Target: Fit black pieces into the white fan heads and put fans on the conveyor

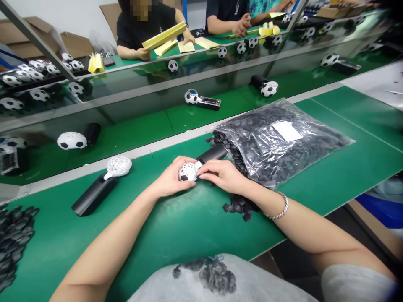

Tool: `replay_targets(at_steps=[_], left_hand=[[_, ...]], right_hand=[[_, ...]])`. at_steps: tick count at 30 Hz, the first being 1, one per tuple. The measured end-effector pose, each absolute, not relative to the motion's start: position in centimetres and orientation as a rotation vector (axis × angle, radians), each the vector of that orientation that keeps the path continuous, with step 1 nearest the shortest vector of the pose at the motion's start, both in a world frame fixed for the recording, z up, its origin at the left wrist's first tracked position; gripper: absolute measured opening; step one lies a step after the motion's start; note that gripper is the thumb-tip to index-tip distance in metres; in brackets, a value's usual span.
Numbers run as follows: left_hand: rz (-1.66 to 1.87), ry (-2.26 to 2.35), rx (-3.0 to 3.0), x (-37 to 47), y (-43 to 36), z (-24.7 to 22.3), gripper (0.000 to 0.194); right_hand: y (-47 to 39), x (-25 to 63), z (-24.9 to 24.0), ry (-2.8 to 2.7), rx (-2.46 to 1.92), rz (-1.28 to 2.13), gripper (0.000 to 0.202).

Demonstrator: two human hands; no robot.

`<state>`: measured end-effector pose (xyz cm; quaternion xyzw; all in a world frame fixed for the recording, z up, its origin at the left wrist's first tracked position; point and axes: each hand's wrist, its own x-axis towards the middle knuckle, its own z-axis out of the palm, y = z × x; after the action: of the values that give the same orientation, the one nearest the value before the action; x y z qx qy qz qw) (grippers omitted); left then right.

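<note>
Far left, black pieces [14, 239] heap up on the green desk [141, 251]; next, a white lattice-headed device [91, 195] lies flat. Now centre desk: the left hand [173, 178] wraps round a football-patterned device [188, 171], its black handle [212, 154] pointing away. The right hand [225, 176] pinches narrow at the ball's edge; holding anything? I can't tell! Rightmost, a clear plastic bag [283, 147] bulges with more.

A green tabletop [145, 235] spans the foreground, bordered by a pale rail [170, 141], with a glossy green belt [138, 142] beyond. At upper left, cardboard boxes [75, 44] stand before a white wall [78, 19], and a metal post [34, 38] slants in front.
</note>
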<state>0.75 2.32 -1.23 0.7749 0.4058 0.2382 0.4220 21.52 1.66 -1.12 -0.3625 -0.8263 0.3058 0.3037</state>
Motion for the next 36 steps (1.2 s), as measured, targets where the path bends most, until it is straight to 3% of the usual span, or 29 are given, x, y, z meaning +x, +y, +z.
replay_targets(at_steps=[12, 36], left_hand=[[0.765, 1.130, 1.990, 2.3, 1.4, -1.6, 0.036], [0.910, 1.087, 1.984, 2.6, 1.3, -2.4, 0.040]], right_hand=[[2.0, 21.0, -2.0, -2.008, -1.042, 0.961, 0.009], [2.0, 21.2, -2.2, -2.086, -1.131, 0.988, 0.014]])
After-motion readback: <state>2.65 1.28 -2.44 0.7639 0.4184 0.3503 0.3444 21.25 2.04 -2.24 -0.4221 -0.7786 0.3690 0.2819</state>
